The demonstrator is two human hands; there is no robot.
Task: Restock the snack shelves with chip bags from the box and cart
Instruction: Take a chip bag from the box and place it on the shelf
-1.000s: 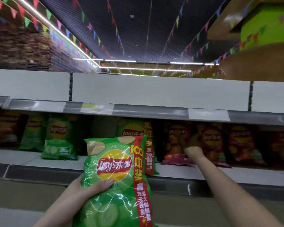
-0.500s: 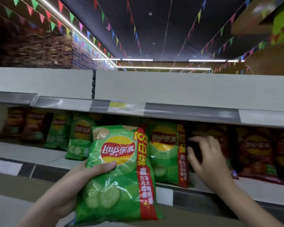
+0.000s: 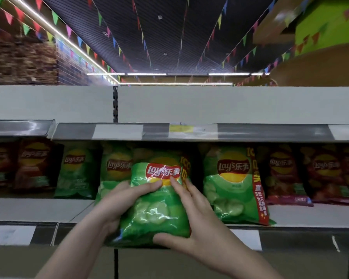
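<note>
A green chip bag (image 3: 157,210) with a red side stripe stands at the front edge of the white shelf (image 3: 38,208), held between both hands. My left hand (image 3: 117,202) grips its left side, thumb across the front. My right hand (image 3: 191,222) holds its right side, fingers laid on the front and thumb under the bottom corner. Another green bag (image 3: 232,184) with a red stripe stands just to the right. A smaller green bag (image 3: 115,166) sits behind on the left, partly hidden.
Dark red chip bags (image 3: 284,174) fill the shelf to the right and more (image 3: 30,164) stand at the far left. An upper shelf edge (image 3: 250,132) with price tags hangs just above the bags. The box and cart are out of view.
The view has shifted right and closer. My left hand carried the green bag up onto the shelf, and my right hand left the bags on the right and took hold of its right side.
</note>
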